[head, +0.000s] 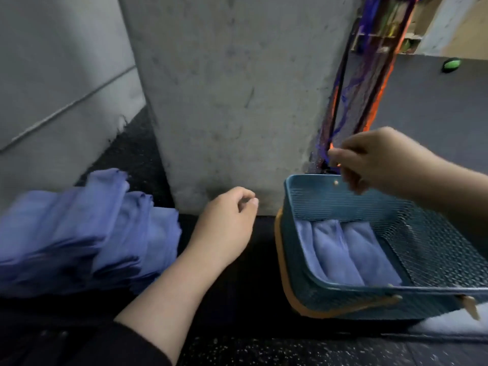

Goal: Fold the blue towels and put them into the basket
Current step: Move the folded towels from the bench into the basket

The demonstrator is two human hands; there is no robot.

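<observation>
With three folded towels point(348, 249) already lying in the basket point(433, 249) at four o'clock, between folds now, both hands loosely curled and empty, left point(227, 220) mid-frame, right point(369, 162) over the rim; next, reach for the pile point(87, 228) at nine o'clock.

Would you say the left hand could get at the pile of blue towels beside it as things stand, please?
Probably yes. The left hand holds nothing and hangs just right of the pile of blue towels, with only bare dark surface between them. The right hand is over at the basket.
</observation>
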